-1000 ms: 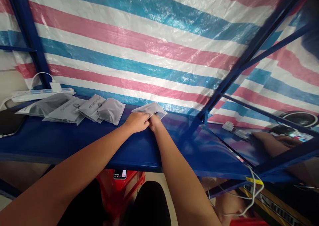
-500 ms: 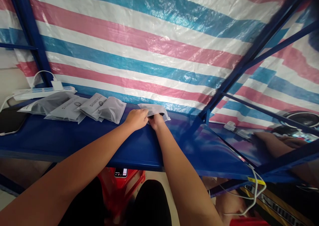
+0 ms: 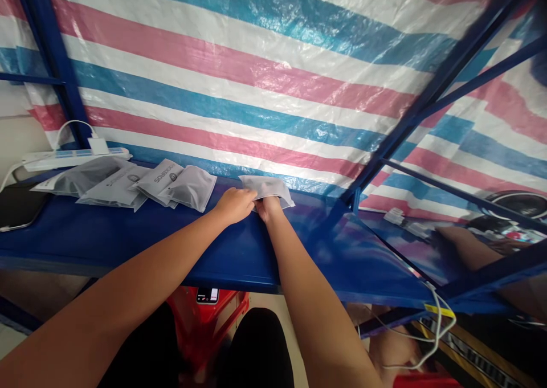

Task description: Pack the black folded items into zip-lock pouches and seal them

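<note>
Pinching the bag is my left hand. My right hand is partly inside; I can't tell its grip.

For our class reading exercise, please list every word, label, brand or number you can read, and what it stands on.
"ROCKBROS", apparently, upside down: third gray bag from the left.
Too blurred: other gray bags, black-and-yellow item.
Too small: phone screen, yellow cable tag.

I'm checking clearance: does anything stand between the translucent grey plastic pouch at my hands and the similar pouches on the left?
Only your left hand, at the near left edge of the held pouch. Behind that hand, along the back of the blue shelf, nothing visible stands before the nearest other pouch.
</note>
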`<control>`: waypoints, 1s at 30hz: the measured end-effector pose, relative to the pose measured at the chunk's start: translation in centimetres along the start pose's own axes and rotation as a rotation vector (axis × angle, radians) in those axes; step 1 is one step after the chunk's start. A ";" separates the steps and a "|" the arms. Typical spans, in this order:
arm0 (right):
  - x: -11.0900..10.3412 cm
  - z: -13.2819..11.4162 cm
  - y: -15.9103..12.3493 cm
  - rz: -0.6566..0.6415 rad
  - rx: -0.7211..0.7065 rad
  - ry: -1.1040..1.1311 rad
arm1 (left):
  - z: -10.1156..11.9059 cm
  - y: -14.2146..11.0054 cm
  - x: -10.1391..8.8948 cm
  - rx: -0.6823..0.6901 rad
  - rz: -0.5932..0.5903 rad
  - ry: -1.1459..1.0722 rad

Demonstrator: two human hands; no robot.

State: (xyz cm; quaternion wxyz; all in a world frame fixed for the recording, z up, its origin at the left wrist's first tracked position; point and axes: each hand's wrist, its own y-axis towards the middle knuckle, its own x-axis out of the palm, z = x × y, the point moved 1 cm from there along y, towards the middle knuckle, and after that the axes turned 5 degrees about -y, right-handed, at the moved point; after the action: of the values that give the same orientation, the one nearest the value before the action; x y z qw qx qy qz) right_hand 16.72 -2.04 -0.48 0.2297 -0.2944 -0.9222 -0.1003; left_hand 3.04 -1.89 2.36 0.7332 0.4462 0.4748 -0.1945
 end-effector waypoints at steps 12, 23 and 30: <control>-0.2 0.2 -0.2 0.049 -0.018 0.014 | -0.2 0.0 0.3 0.089 -0.046 -0.113; -0.7 0.9 0.7 0.098 0.016 -0.001 | -0.2 0.0 0.4 0.078 -0.037 -0.107; -0.8 1.0 0.9 0.106 0.009 -0.003 | -0.1 -0.1 0.2 0.060 -0.025 -0.104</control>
State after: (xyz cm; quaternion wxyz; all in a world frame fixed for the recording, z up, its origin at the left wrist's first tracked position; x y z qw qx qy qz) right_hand 17.51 -1.41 -1.68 0.2343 -0.3418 -0.9062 -0.0836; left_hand 3.01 -1.82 2.17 0.7407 0.4513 0.4358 -0.2406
